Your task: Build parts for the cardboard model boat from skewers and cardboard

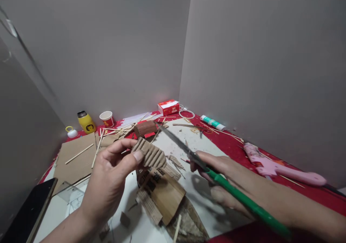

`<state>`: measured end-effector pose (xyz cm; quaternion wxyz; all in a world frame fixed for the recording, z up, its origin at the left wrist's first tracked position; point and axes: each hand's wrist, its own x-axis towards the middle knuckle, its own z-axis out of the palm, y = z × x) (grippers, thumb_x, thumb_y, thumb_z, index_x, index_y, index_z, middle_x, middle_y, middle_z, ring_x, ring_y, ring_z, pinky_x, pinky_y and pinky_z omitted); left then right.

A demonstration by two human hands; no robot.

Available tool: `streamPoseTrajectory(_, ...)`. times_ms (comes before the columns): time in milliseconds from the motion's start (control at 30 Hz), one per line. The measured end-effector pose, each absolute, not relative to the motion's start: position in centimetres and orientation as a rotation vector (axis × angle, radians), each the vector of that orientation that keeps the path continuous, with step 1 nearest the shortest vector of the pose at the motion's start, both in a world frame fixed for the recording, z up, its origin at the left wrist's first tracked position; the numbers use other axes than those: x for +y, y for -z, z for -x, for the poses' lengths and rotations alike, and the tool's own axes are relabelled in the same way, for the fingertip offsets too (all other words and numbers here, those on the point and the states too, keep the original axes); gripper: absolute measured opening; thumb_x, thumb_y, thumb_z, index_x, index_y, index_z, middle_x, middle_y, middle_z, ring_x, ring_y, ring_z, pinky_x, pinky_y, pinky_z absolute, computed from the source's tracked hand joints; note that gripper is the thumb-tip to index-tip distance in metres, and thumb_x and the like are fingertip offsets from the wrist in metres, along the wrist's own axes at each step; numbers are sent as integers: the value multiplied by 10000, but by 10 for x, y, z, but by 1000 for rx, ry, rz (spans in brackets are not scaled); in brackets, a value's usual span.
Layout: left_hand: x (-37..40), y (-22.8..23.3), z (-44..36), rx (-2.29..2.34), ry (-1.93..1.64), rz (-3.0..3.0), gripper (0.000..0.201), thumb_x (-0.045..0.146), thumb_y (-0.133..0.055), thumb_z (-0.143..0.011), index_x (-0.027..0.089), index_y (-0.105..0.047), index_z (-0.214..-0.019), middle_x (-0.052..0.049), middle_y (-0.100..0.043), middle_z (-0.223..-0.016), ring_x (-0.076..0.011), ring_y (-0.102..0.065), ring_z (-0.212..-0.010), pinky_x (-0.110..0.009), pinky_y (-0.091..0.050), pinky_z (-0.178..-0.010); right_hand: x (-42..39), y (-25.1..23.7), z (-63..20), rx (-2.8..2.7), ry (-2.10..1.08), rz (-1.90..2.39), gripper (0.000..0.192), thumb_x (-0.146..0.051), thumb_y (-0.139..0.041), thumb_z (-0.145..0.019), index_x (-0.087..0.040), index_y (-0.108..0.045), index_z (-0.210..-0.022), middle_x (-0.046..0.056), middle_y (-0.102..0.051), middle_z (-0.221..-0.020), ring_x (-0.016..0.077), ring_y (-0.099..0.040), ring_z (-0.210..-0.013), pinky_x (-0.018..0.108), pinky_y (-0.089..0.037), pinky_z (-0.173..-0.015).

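Note:
A small piece of corrugated cardboard [152,155], its ridges showing, is pinched between the thumb and fingers of my left hand [113,167]. My right hand [216,174] is wrapped around green-handled scissors [229,187]. Their metal blades point up and to the left, past the right side of the piece, and I cannot tell whether they touch it. Below both hands lies a boat-like cardboard model [170,199] with printed marks and a pointed end towards me. Loose cardboard scraps [175,162] lie around it on the white sheet.
A pink glue gun [286,172] rests on the red cloth at right. Behind stand a yellow bottle [86,122], a paper cup [107,119] and a red box [168,107]. Wooden sticks and a flat cardboard sheet [72,156] lie left; a dark phone-like slab [29,210] is nearer.

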<state>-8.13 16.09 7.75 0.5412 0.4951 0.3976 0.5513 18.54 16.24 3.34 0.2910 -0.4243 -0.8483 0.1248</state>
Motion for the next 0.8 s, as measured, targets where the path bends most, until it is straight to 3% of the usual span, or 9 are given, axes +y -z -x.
streamPoseTrajectory(200,160,-75,85,940,-1246,-1346,99,301,-721,-808,234,-715,-881,28,-644,-762,-88,-549,-697,-180,-459,-652,161,-45,-173,-2416,-255,1143,468,-632,-407,-896,-217,-608,-977,78,-694,-812,234,-652,-707,315,-505,-631)
streamPoseTrajectory(567,161,-88,88,976,-1185,-1392,114,213,-757,-768,240,-764,-879,6,-713,-781,-109,-611,-695,-179,-498,-632,165,-42,-170,-2398,-487,1136,349,-546,-616,-809,-199,-578,-815,9,-605,-638,150,-524,-554,253,-364,-529)
streamPoseTrajectory(800,160,-101,89,1023,-1219,-1409,96,182,-789,-714,188,-761,-806,-21,-715,-736,-138,-645,-648,-203,-535,-597,164,-33,-171,-2305,-479,1115,390,-605,-589,-807,-218,-589,-771,3,-552,-546,146,-488,-496,265,-314,-481)
